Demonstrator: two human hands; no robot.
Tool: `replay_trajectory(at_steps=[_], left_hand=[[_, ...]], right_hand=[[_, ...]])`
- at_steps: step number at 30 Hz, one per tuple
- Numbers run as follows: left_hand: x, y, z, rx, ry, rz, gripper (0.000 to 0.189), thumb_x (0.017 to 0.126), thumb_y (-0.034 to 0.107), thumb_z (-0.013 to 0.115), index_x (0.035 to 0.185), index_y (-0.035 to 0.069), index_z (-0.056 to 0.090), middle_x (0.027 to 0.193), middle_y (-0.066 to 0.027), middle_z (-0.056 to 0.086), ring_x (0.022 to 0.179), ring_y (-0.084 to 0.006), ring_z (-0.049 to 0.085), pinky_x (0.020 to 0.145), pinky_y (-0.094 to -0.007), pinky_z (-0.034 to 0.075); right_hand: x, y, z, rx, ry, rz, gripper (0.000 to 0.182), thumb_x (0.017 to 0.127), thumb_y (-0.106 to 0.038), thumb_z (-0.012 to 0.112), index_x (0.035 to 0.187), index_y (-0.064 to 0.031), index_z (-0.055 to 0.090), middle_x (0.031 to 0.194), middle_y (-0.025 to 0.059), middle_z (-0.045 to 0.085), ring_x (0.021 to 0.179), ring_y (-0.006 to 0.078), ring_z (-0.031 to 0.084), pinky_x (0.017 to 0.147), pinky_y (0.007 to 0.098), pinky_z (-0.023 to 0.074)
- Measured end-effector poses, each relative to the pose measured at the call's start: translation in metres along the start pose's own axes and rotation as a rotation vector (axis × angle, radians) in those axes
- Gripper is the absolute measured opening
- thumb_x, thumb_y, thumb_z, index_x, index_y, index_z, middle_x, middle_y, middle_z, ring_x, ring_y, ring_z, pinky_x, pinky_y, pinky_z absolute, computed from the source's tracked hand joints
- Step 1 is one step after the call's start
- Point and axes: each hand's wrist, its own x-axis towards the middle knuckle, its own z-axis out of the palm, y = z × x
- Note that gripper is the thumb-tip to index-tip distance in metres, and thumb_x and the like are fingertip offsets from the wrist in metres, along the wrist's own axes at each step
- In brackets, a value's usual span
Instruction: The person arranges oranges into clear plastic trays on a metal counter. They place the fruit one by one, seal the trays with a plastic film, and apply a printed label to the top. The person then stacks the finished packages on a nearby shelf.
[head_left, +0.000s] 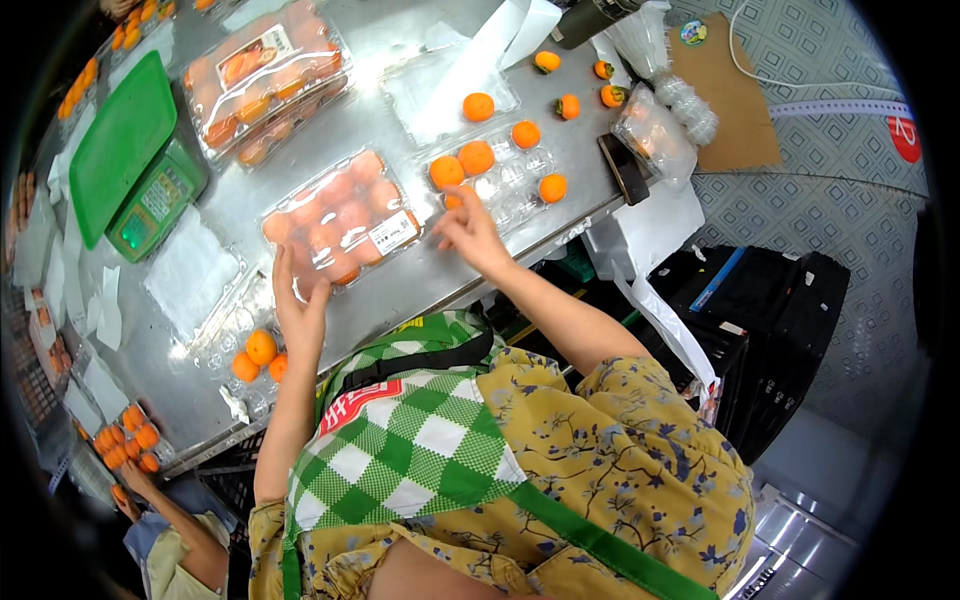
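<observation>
A closed clear plastic clamshell full of persimmons lies on the metal table before me, with a printed label on its right front corner. My left hand rests against its near left corner, thumb and fingers spread around that corner. To the right, my right hand is beside an open clamshell tray, fingers apart. Its fingertips are at a persimmon in the near left part of that tray; whether they touch it cannot be told. Several more persimmons sit in the tray's cups, and one lies on its lined lid.
Stacked filled clamshells and a green scale stand at the back left. Another open clamshell with persimmons is by my left forearm. Loose persimmons, a phone and a bottle lie right. Another person's arm reaches in lower left.
</observation>
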Motion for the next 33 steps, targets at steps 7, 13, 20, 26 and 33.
replay_trajectory(at_steps=[7, 13, 20, 26, 33], left_hand=[[-0.026, 0.001, -0.015, 0.024, 0.035, -0.052, 0.058, 0.076, 0.012, 0.066, 0.129, 0.002, 0.045, 0.137, -0.0162, 0.041, 0.129, -0.0269, 0.037, 0.105, -0.039, 0.03], [-0.034, 0.028, -0.035, 0.129, 0.213, -0.017, 0.047, 0.077, 0.018, 0.065, 0.119, 0.005, 0.05, 0.123, -0.0171, 0.05, 0.116, -0.0341, 0.047, 0.098, -0.0399, 0.037], [-0.048, 0.026, -0.035, -0.158, 0.209, -0.248, 0.045, 0.082, 0.015, 0.063, 0.124, 0.006, 0.049, 0.121, -0.0073, 0.055, 0.113, -0.0187, 0.052, 0.093, -0.0372, 0.038], [-0.047, 0.025, -0.037, -0.247, 0.126, -0.296, 0.036, 0.085, 0.004, 0.056, 0.12, 0.001, 0.051, 0.11, -0.01, 0.058, 0.103, -0.0146, 0.054, 0.084, -0.0246, 0.042], [-0.022, 0.05, -0.037, -0.208, -0.02, -0.242, 0.034, 0.085, 0.004, 0.057, 0.118, 0.0, 0.052, 0.106, -0.0094, 0.06, 0.097, -0.0141, 0.056, 0.084, -0.026, 0.043]], right_hand=[[0.037, -0.011, -0.061, 0.034, 0.198, -0.022, 0.028, 0.09, -0.022, 0.054, 0.113, -0.0066, 0.055, 0.092, 0.002, 0.058, 0.074, 0.0115, 0.056, 0.067, 0.0261, 0.0475], [0.02, -0.005, -0.061, 0.148, 0.107, 0.036, 0.017, 0.092, -0.017, 0.052, 0.102, -0.0053, 0.06, 0.073, 0.0009, 0.057, 0.061, 0.0072, 0.052, 0.057, 0.0214, 0.0453], [0.042, -0.004, -0.054, -0.117, -0.001, -0.16, 0.024, 0.091, -0.019, 0.053, 0.074, -0.0018, 0.057, 0.06, 0.0019, 0.055, 0.054, 0.0089, 0.052, 0.052, 0.0234, 0.0419], [0.111, -0.005, -0.163, -0.46, 0.327, -0.305, 0.024, 0.083, -0.024, 0.061, 0.085, -0.0001, 0.061, 0.065, 0.0104, 0.061, 0.059, 0.0184, 0.059, 0.057, 0.0331, 0.0463], [0.186, -0.092, -0.146, -1.341, 0.19, -0.258, 0.051, 0.082, -0.007, 0.049, 0.13, -0.0228, 0.046, 0.094, 0.0159, 0.065, 0.092, 0.0292, 0.063, 0.076, 0.0408, 0.05]])
